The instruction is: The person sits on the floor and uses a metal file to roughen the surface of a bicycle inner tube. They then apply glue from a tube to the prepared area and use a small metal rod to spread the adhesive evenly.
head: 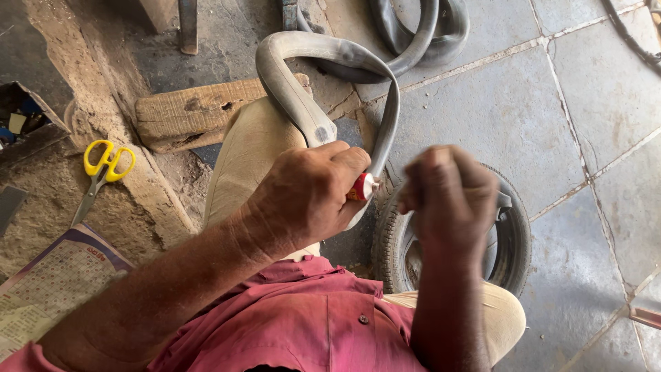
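My left hand is closed around a small red tube with a white end, pressed against a grey rubber inner tube that drapes over my knee. That inner tube loops up and away across the stone floor. My right hand is blurred, fingers curled together just right of the red tube; I cannot tell whether anything is pinched in it. A small black tyre lies on the floor under my right hand.
Yellow-handled scissors lie on the rough ledge at the left, next to a printed paper sheet. A wooden block sits beyond my knee. A second dark inner tube lies at the top. An open box sits far left.
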